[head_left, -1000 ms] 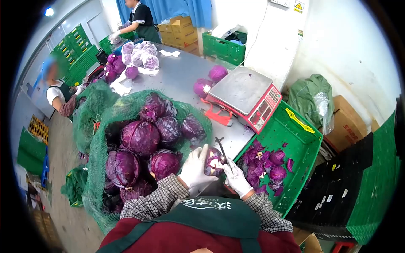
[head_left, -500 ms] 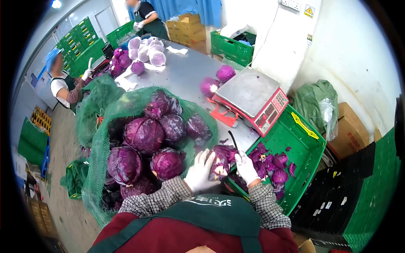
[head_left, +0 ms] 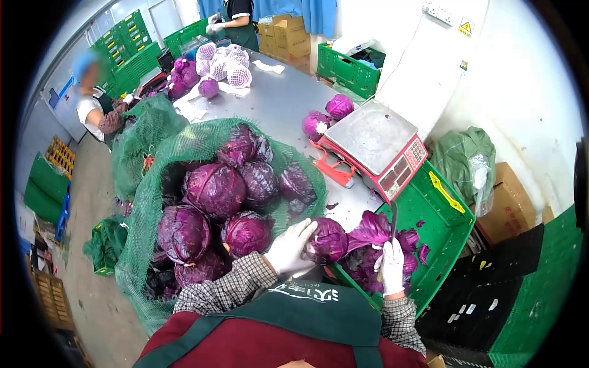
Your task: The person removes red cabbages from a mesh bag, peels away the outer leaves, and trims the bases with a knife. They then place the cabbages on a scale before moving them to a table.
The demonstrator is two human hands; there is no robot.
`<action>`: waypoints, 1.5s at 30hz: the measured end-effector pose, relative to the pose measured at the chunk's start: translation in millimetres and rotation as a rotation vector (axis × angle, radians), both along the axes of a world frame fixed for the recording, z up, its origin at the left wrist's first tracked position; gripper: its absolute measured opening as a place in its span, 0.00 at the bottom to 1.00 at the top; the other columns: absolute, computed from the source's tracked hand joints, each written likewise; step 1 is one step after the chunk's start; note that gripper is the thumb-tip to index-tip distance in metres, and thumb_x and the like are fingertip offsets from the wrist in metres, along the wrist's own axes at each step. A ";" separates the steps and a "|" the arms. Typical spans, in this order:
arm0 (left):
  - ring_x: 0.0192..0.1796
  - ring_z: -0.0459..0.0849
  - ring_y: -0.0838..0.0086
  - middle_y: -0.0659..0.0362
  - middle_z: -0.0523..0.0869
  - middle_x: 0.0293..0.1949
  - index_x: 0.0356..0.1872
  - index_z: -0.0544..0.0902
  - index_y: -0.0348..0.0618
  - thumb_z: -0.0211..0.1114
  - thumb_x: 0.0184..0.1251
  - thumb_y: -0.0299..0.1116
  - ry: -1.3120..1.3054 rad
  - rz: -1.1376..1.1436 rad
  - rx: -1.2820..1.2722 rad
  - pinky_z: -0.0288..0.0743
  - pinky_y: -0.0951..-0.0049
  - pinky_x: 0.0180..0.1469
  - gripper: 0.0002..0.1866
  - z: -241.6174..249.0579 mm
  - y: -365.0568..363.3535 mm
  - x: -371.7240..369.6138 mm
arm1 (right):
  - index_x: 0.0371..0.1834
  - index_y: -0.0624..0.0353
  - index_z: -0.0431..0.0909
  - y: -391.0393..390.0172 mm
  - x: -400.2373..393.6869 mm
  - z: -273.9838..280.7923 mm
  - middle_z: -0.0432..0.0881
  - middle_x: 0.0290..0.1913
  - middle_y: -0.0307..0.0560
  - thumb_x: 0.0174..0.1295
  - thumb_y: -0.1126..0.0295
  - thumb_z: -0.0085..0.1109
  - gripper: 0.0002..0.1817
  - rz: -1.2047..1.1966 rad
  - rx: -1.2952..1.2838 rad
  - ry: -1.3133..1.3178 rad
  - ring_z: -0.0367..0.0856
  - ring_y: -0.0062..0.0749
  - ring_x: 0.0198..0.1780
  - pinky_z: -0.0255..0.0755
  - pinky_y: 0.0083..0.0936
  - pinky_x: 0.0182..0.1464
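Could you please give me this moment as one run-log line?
left hand: holds cabbage | right hand: holds knife over crate | leaf: between cabbage and knife | scale: on table

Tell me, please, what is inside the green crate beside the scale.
Purple leaves lie in the crate, partly hidden by the right hand. What is beneath them is covered and cannot be seen.

A: Surface?
B: Grey metal table (head_left: 282, 101), dark scrap (head_left: 332, 206) on it.
A: Load, near end?
B: Green mesh sack (head_left: 130, 264) of purple cabbages (head_left: 216, 191); red-sided scale (head_left: 373, 136) along the right edge, two cabbage heads (head_left: 339, 107) and an orange-red object (head_left: 343, 176) beside it.
A: Far end?
B: Foam-netted heads (head_left: 238, 75) piled, white paper (head_left: 269, 67).
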State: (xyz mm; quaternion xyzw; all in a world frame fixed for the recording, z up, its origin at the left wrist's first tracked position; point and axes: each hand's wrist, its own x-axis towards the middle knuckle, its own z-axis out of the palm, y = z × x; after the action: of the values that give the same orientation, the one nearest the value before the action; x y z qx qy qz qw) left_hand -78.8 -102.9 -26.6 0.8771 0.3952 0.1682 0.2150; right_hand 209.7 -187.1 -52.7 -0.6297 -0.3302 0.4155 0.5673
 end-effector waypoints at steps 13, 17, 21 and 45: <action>0.70 0.62 0.45 0.35 0.63 0.68 0.68 0.59 0.28 0.77 0.42 0.52 0.052 0.022 0.046 0.56 0.54 0.72 0.56 10.3 6.8 54.4 | 0.67 0.66 0.67 8.9 -26.3 28.8 0.78 0.49 0.46 0.58 0.75 0.68 0.33 0.210 -0.010 -0.292 0.78 0.26 0.45 0.75 0.21 0.49; 0.64 0.69 0.45 0.35 0.69 0.61 0.64 0.64 0.25 0.75 0.40 0.60 0.058 -0.014 0.228 0.62 0.53 0.67 0.56 8.9 6.8 56.7 | 0.51 0.60 0.76 33.0 -62.8 38.7 0.76 0.45 0.52 0.59 0.70 0.65 0.17 0.304 0.342 -0.864 0.76 0.44 0.50 0.73 0.32 0.52; 0.65 0.67 0.49 0.40 0.69 0.62 0.66 0.63 0.28 0.77 0.37 0.57 0.086 -0.023 0.152 0.60 0.55 0.68 0.57 12.8 7.7 57.7 | 0.43 0.61 0.77 24.8 -58.7 34.8 0.77 0.40 0.52 0.60 0.71 0.63 0.11 0.315 0.213 -0.703 0.78 0.46 0.45 0.74 0.36 0.46; 0.45 0.85 0.49 0.36 0.81 0.46 0.71 0.47 0.21 0.75 0.36 0.68 0.559 0.032 -0.209 0.80 0.61 0.47 0.73 60.3 32.9 70.1 | 0.60 0.64 0.70 2.2 -24.8 4.5 0.73 0.23 0.31 0.69 0.64 0.58 0.22 0.162 0.113 -0.009 0.67 0.14 0.15 0.63 0.15 0.18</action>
State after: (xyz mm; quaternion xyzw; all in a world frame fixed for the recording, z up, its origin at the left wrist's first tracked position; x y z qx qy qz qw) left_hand -8.7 -70.1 33.8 0.8563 0.4679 -0.1181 0.1842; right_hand 185.0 -184.9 -48.2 -0.5697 -0.4058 0.4378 0.5649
